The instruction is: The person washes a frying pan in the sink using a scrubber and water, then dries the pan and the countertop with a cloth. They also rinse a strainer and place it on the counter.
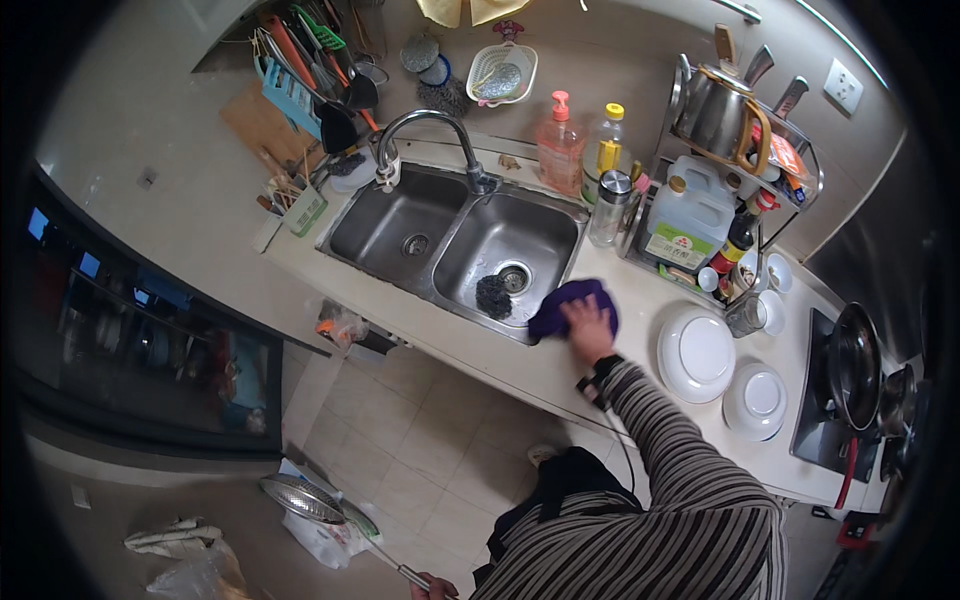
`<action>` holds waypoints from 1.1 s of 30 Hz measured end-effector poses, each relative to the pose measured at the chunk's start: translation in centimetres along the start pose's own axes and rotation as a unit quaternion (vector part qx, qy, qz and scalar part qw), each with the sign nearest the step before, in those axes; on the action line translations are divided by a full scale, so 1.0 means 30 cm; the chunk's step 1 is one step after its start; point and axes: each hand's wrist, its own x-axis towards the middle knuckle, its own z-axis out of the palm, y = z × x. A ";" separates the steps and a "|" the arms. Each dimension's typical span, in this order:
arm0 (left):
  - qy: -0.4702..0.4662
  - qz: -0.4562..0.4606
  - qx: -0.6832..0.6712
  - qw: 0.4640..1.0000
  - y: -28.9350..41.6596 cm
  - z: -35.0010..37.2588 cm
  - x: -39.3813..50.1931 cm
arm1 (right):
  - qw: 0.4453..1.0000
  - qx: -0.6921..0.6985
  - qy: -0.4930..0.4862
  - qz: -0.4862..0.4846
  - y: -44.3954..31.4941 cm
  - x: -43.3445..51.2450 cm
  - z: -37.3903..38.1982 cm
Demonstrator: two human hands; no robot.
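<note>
My right hand lies on a bunched purple cloth, on the counter at the right front corner of the double steel sink. At the bottom edge, my left hand, partly cut off, grips the handle of a metal skimmer; its perforated bowl hangs out to the left, away from the counter. A dark scouring pad sits in the right basin beside the drain. The chrome faucet arches over the left basin.
Upturned white bowls stand right of my right hand, before a hob with a wok. A glass jar, a pink pump bottle and a loaded rack line the back. Bags lie at lower left.
</note>
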 end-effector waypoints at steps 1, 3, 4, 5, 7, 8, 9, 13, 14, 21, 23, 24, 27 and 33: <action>-0.044 -0.004 0.019 0.999 0.010 -0.034 0.043 | 0.998 -0.026 0.011 0.051 0.055 0.040 -0.023; -0.083 -0.017 0.025 0.996 0.030 -0.071 0.121 | 0.991 -0.035 0.029 0.126 0.137 0.073 -0.072; -0.078 -0.028 0.015 0.996 0.036 -0.086 0.154 | 0.992 -0.026 0.006 0.126 0.158 0.065 -0.090; -0.070 -0.039 0.004 0.997 0.038 -0.106 0.184 | 0.994 -0.008 -0.017 0.106 0.168 0.037 -0.106; -0.068 -0.046 -0.007 0.997 0.031 -0.153 0.254 | 0.997 0.014 -0.034 0.069 0.140 -0.069 -0.117; -0.077 -0.043 -0.007 0.996 0.020 -0.186 0.294 | 0.997 0.017 -0.044 0.054 0.107 -0.130 -0.114; -0.089 -0.039 -0.005 0.995 0.006 -0.231 0.329 | 0.998 0.025 -0.058 0.032 0.067 -0.187 -0.109; -0.084 -0.116 -0.184 0.972 -0.100 -0.388 0.510 | 0.992 0.071 -0.104 -0.016 -0.170 -0.316 -0.073; -0.098 -0.100 -0.190 0.972 -0.136 -0.432 0.561 | 0.991 0.075 -0.110 -0.027 -0.235 -0.313 -0.062; -0.146 -0.116 -0.184 0.965 -0.379 -0.681 0.815 | 0.990 0.073 -0.104 -0.067 -0.623 -0.064 0.049; -0.051 -0.073 -0.237 0.967 -0.396 -0.681 0.868 | 0.989 0.058 -0.107 -0.080 -0.716 0.025 0.080; -0.001 -0.047 -0.263 0.964 -0.390 -0.679 0.911 | 0.989 0.059 -0.104 -0.090 -0.761 0.071 0.089; -0.019 -0.011 -0.283 0.959 -0.325 -0.703 1.051 | 0.986 0.049 -0.110 -0.113 -0.897 0.195 0.126; -0.013 0.066 -0.309 0.949 -0.071 -0.675 1.420 | 0.976 0.031 -0.098 -0.192 -1.149 0.472 0.201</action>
